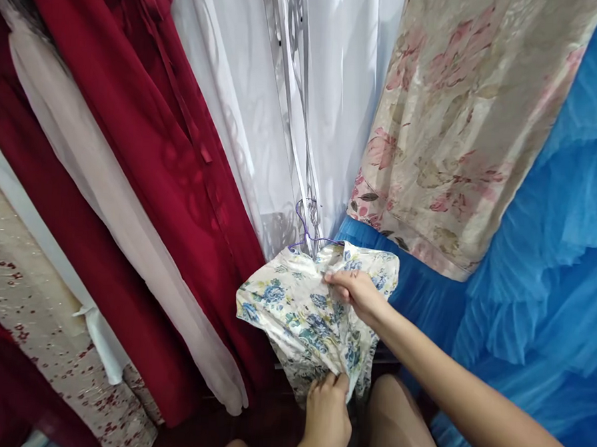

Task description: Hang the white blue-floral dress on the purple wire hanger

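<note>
Floral garment (301, 314): off-white, printed with blue blooms and yellow-green leaves, creased, slightly glossy, drawn in narrower below its broad shoulders. It hung on a purple hanger (308, 236) in front of white fabric (245, 94). My right grip (353, 292) pinched its front near the neckline; my left grip (327, 405) was closed on cloth lower down. To the left hung red fabric (166, 170); to the right, a pink-flowered beige cloth (448, 124) and blue ruffles (550, 290).

Two hands (352, 290) (326, 405), one hanger (306, 236)
</note>
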The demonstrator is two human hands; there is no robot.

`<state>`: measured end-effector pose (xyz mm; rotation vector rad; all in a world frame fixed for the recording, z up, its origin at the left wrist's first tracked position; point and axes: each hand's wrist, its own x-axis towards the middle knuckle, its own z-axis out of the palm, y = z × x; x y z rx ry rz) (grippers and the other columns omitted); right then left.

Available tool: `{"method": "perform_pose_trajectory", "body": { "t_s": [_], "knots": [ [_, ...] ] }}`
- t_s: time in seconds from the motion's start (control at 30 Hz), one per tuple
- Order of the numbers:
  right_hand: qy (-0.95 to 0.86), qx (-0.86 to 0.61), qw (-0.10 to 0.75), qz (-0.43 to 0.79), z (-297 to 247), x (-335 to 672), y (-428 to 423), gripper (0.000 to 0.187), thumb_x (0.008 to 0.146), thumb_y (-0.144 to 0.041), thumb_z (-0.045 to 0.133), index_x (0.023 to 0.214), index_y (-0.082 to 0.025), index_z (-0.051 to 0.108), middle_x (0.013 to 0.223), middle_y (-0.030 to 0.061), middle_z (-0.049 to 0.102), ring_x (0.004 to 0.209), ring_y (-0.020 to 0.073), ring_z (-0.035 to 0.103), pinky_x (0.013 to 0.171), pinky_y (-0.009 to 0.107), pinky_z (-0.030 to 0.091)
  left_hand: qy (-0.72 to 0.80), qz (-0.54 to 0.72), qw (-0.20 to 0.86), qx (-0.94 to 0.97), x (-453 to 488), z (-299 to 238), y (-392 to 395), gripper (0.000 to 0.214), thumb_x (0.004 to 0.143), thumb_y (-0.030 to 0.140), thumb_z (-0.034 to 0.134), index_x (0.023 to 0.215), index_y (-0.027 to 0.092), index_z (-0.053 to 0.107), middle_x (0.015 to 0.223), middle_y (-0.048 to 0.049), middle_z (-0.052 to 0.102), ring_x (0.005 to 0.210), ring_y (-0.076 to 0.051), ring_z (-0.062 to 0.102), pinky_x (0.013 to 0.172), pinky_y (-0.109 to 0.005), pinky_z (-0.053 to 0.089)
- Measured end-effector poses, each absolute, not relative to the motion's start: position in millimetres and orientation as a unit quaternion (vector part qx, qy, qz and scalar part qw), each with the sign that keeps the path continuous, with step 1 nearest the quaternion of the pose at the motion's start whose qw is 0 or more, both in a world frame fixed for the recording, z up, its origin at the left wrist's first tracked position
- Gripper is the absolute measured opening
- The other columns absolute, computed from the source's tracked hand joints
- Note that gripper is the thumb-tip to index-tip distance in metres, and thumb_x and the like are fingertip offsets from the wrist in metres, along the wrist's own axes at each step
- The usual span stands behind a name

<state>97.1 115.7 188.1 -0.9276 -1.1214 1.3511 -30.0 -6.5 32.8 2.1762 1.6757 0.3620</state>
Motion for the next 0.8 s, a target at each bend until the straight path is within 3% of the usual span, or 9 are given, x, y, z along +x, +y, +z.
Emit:
{"method": "perform_pose_trajectory", "body": {
  "t_s": [0.07, 0.13, 0.2, 0.27, 0.4, 0.47, 0.6, 0.7, 0.8],
  "knots": [
    [-0.477, -0.371, 0.561, 0.566, 207.9, 94.4, 124.6, 0.031, 0.064, -0.038, 0.078, 0.050, -0.016, 0.060, 0.037, -0.0060, 0.039, 0.039, 0.0062, 0.029, 0.043, 0.025, 0.020, 0.577, 0.069, 0.177, 0.794, -27.8, 40.2, -3.8, 0.056, 0.072, 0.000, 0.050, 0.122, 0.018, 0.066, 0.115, -0.0157, 0.068, 0.102, -0.033, 0.064, 0.094, -0.045, 0.044],
    [-0.494, -0.356, 0.570, 0.553, 215.3, 91.6, 124.5, 0.030, 0.067, -0.037, 0.076, 0.053, -0.016, 0.061, 0.039, -0.0053, 0.042, 0.039, 0.0063, 0.031, 0.043, 0.025, 0.021, 0.555, 0.056, 0.187, 0.808, -29.8, 49.2, 2.2, 0.052, 0.070, 0.001, 0.053, 0.117, 0.017, 0.068, 0.111, -0.0158, 0.069, 0.099, -0.034, 0.064, 0.090, -0.045, 0.045],
    [-0.511, -0.360, 0.572, 0.531, 213.5, 90.6, 118.0, 0.026, 0.070, -0.037, 0.074, 0.060, -0.015, 0.064, 0.040, -0.0048, 0.046, 0.039, 0.0072, 0.035, 0.043, 0.024, 0.024, 0.532, 0.101, 0.209, 0.814, -37.2, 65.4, 13.1, 0.034, 0.074, 0.006, 0.057, 0.101, 0.019, 0.073, 0.101, -0.0117, 0.071, 0.094, -0.031, 0.065, 0.086, -0.042, 0.047],
    [-0.526, -0.371, 0.573, 0.508, 208.8, 92.1, 109.6, 0.024, 0.070, -0.038, 0.073, 0.071, -0.015, 0.067, 0.042, -0.0051, 0.048, 0.039, 0.0084, 0.039, 0.043, 0.023, 0.027, 0.516, 0.212, 0.223, 0.800, -48.1, 93.0, 29.7, 0.022, 0.083, 0.014, 0.058, 0.098, 0.022, 0.072, 0.093, -0.0074, 0.071, 0.088, -0.026, 0.065, 0.083, -0.038, 0.048],
    [-0.564, -0.359, 0.566, 0.482, 208.0, 99.4, 99.8, 0.025, 0.073, -0.040, 0.072, 0.074, -0.016, 0.064, 0.043, -0.0057, 0.049, 0.039, 0.0096, 0.042, 0.045, 0.024, 0.032, 0.461, 0.490, 0.153, 0.724, -63.8, 169.2, 70.6, 0.040, 0.098, 0.027, 0.049, 0.138, 0.025, 0.052, 0.098, -0.0054, 0.069, 0.089, -0.020, 0.064, 0.087, -0.034, 0.048],
    [-0.588, -0.354, 0.564, 0.459, 209.1, 101.6, 101.4, 0.024, 0.076, -0.039, 0.069, 0.075, -0.016, 0.063, 0.044, -0.0062, 0.047, 0.040, 0.0095, 0.040, 0.045, 0.024, 0.031, 0.414, 0.506, 0.106, 0.749, -62.6, 200.4, 86.7, 0.031, 0.099, 0.028, 0.048, 0.128, 0.024, 0.060, 0.103, -0.0059, 0.069, 0.093, -0.019, 0.063, 0.089, -0.033, 0.047],
    [-0.632, -0.396, 0.556, 0.369, 189.3, 97.7, 116.7, 0.020, 0.080, -0.035, 0.064, 0.072, -0.018, 0.058, 0.047, -0.0066, 0.044, 0.043, 0.0089, 0.036, 0.046, 0.023, 0.026, 0.375, 0.499, 0.016, 0.781, -54.3, 225.9, 101.8, 0.019, 0.098, 0.026, 0.051, 0.092, 0.020, 0.068, 0.091, -0.0058, 0.068, 0.090, -0.020, 0.062, 0.084, -0.032, 0.046],
    [-0.655, -0.457, 0.503, 0.331, 155.5, 92.1, 128.3, 0.019, 0.078, -0.032, 0.061, 0.066, -0.019, 0.055, 0.051, -0.0032, 0.050, 0.046, 0.0107, 0.043, 0.047, 0.023, 0.028, 0.407, 0.580, -0.006, 0.705, -69.9, 227.8, 114.0, 0.018, 0.097, 0.030, 0.053, 0.091, 0.020, 0.067, 0.090, -0.0053, 0.068, 0.089, -0.020, 0.062, 0.085, -0.031, 0.045],
    [-0.663, -0.472, 0.466, 0.347, 129.5, 89.6, 127.6, 0.018, 0.077, -0.030, 0.060, 0.064, -0.020, 0.053, 0.053, -0.0024, 0.053, 0.048, 0.0112, 0.045, 0.047, 0.022, 0.029, 0.440, 0.712, 0.065, 0.543, -113.8, 225.4, 141.6, 0.019, 0.094, 0.035, 0.056, 0.091, 0.019, 0.065, 0.087, -0.0038, 0.065, 0.085, -0.018, 0.060, 0.081, -0.028, 0.046]
  ]
}}
